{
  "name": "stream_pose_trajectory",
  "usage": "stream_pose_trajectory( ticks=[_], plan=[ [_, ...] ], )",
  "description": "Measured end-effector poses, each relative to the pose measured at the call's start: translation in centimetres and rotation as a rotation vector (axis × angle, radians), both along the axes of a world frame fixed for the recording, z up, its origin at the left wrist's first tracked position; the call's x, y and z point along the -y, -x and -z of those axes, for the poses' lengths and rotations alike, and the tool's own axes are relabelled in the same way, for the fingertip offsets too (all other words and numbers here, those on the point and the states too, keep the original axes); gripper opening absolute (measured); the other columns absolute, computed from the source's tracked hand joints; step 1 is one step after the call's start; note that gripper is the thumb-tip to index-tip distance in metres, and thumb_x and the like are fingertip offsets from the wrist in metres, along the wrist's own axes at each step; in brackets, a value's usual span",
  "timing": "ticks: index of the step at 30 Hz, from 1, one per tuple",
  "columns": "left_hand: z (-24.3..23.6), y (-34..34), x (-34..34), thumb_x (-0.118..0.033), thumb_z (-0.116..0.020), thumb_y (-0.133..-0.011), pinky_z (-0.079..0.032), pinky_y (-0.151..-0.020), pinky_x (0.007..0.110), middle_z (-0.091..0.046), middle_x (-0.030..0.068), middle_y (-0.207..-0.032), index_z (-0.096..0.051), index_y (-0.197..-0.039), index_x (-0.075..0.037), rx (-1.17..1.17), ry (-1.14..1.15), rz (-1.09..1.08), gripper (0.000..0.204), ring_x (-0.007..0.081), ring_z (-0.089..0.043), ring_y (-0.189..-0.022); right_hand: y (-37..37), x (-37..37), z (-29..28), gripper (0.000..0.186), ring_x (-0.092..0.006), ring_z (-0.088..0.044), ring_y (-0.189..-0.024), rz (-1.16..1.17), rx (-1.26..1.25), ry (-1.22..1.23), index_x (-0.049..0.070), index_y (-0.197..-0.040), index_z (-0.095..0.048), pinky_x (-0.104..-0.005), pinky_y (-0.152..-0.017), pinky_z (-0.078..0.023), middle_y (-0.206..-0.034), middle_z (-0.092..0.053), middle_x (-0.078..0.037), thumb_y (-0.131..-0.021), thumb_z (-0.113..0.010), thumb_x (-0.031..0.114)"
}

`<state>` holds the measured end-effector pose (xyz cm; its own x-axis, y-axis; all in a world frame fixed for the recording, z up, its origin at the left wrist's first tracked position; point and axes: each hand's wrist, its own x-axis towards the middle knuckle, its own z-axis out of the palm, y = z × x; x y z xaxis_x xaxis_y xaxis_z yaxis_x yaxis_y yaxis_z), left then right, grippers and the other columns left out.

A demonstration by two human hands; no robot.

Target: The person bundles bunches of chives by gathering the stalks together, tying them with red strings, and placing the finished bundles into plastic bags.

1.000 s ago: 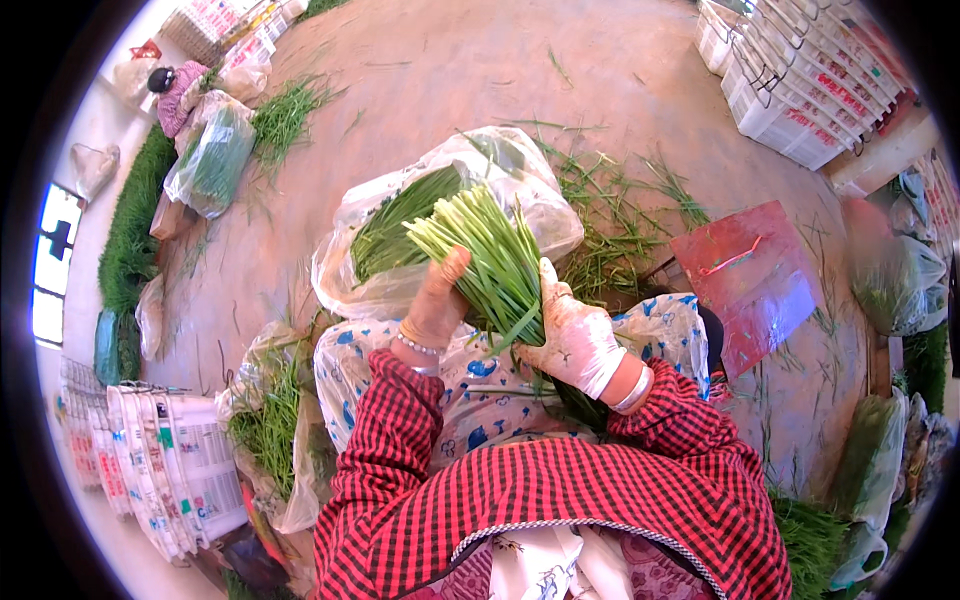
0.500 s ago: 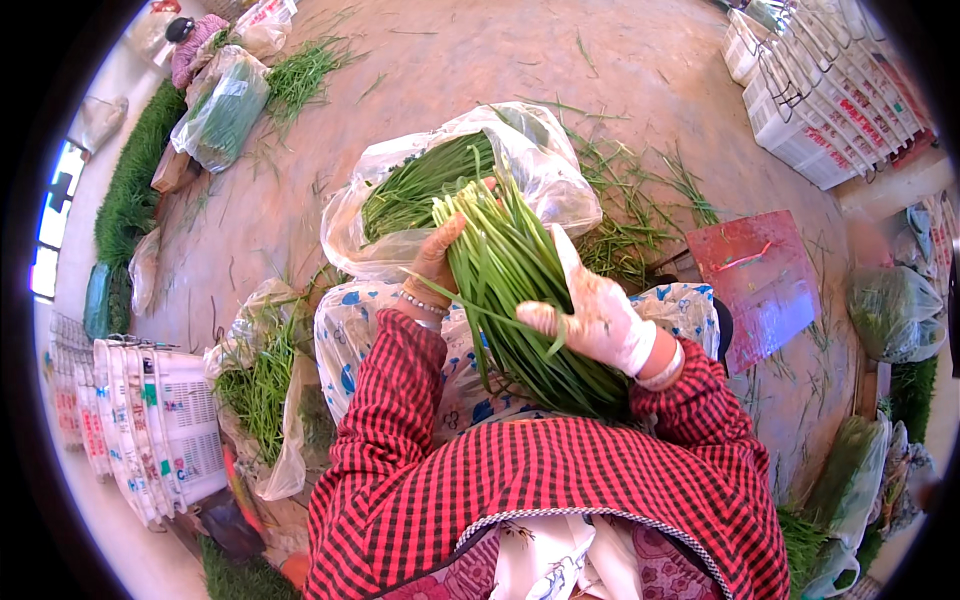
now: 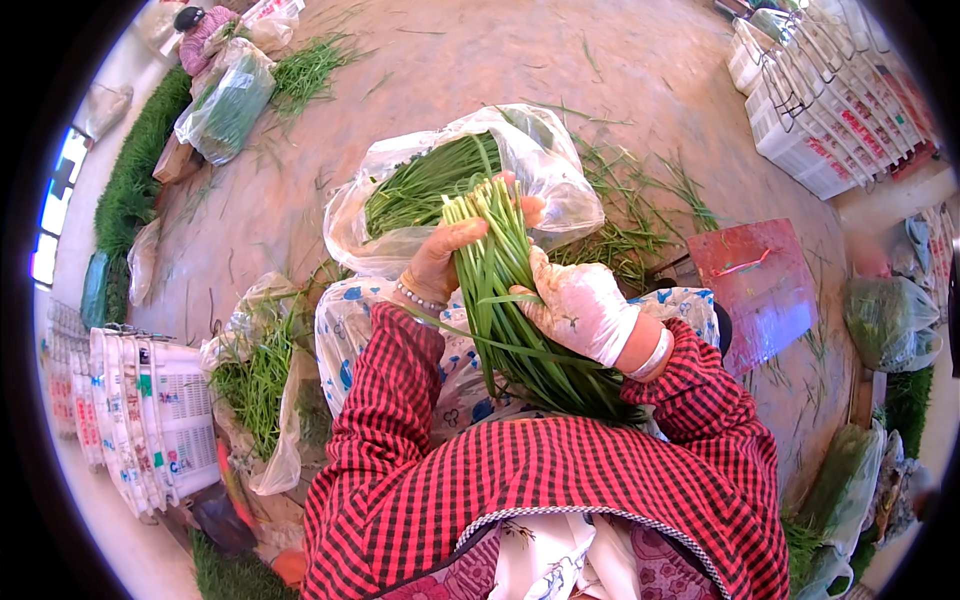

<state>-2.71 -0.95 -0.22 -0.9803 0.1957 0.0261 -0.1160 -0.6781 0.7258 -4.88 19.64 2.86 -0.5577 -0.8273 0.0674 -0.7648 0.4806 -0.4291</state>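
The left hand [image 3: 436, 264] and right hand [image 3: 585, 312] are grasping a bundle of greens [image 3: 500, 300] above the lap [image 3: 352, 330], which is partly hiding the left fingers [image 3: 533, 211] (tips are peeking out behind). An open plastic bag [image 3: 562, 165] is lying ahead; stacked crates [image 3: 800, 150] are blocking the far right edge of the floor [image 3: 450, 70].

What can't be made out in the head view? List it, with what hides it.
All in the head view:
- Left hand: palm hidden behind the bunch of chive-like greens.
- Right hand: palm hidden by the back of the hand itself.
- Co-worker: too small and far off to make out the fingers.
- Stacked white plastic crates, upper right: cut off by the fisheye rim.
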Motion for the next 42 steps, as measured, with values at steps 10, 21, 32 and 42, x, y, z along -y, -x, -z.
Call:
stream_pose_trajectory(
  ticks=[10,21,32,42],
  plan=[
    [-2.9,0.1,-0.9,-0.020,-0.073,-0.073,-0.054,-0.082,0.035,-0.065,0.0094,-0.100,-0.052,-0.128,0.003,0.009,0.095,0.107,0.064,0.0233,-0.065,-0.091,10.9,-1.4,-2.0,0.046,-0.0171,-0.064,-0.091,-0.138,0.664,0.405,0.001,-0.114,-0.066,-0.0299,-0.084,-0.050,-0.101,-0.067,-0.007,-0.100,-0.050,0.043],
    [-4.2,0.8,-2.0,-0.026,-0.076,-0.069,-0.054,-0.086,0.039,-0.066,0.0178,-0.113,-0.052,-0.131,0.002,-0.018,0.171,0.214,0.073,0.0259,-0.066,-0.095,9.4,5.3,-5.6,0.031,-0.0087,-0.061,-0.077,-0.145,1.017,0.642,0.002,-0.110,-0.066,-0.0227,-0.063,-0.052,-0.087,-0.066,-0.003,-0.101,-0.054,0.029],
    [-3.5,1.1,-1.8,-0.031,-0.077,-0.072,-0.053,-0.083,0.033,-0.064,0.0173,-0.121,-0.030,-0.150,-0.001,-0.095,0.032,0.149,0.096,0.0201,-0.064,-0.094,23.1,1.5,-13.1,0.038,-0.0061,-0.050,-0.052,0.298,0.216,1.101,0.013,-0.075,-0.059,-0.0221,-0.047,-0.043,-0.065,-0.056,0.003,-0.100,-0.055,0.042],
    [1.3,1.2,0.3,-0.011,-0.064,-0.086,-0.054,-0.078,0.030,-0.068,0.0099,-0.097,-0.051,-0.132,0.001,0.189,-0.083,-0.045,0.049,0.0176,-0.067,-0.083,7.9,3.4,-5.6,0.038,-0.0286,-0.060,-0.106,-0.117,-0.158,0.441,0.005,-0.106,-0.066,-0.0397,-0.094,-0.046,-0.106,-0.065,-0.014,-0.081,-0.075,0.032]
  ],
)
